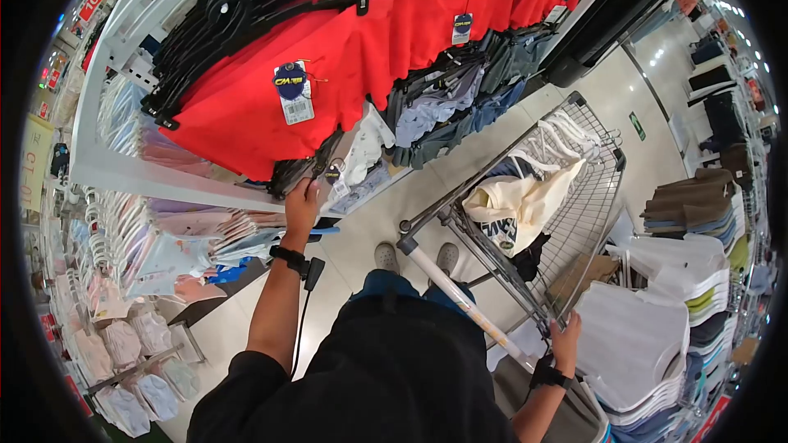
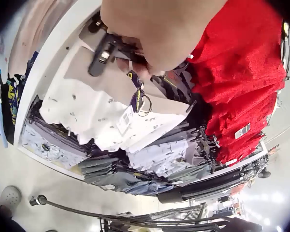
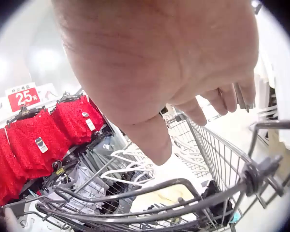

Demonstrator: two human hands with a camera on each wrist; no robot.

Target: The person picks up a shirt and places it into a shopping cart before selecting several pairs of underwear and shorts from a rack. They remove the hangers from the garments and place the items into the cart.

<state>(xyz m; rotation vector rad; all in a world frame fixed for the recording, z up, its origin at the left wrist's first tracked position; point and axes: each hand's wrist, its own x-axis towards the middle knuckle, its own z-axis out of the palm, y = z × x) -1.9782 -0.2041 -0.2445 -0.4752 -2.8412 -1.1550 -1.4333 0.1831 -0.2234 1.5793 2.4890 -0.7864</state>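
My left hand (image 1: 302, 203) reaches under the front red garments (image 1: 263, 90) and pinches the waistband of pale shorts (image 2: 82, 106) with a small dark pattern. Those shorts hang by a black hanger clip (image 2: 102, 55) beside my fingers, and a dark blue and white tag (image 2: 125, 121) dangles from them. The left wrist itself covers part of that grip. My right hand (image 1: 566, 343) is at the near corner of a wire shopping cart (image 1: 587, 197). In the right wrist view its fingers (image 3: 195, 113) are loosely extended above the cart's grey rim (image 3: 183, 210).
Cream clothing (image 1: 525, 201) and white hangers (image 1: 566, 131) lie in the cart. The cart's handle bar (image 1: 460, 299) crosses in front of my legs. A white rack frame (image 1: 90, 115) stands at the left, and stacked white garments (image 1: 632, 344) hang at the right.
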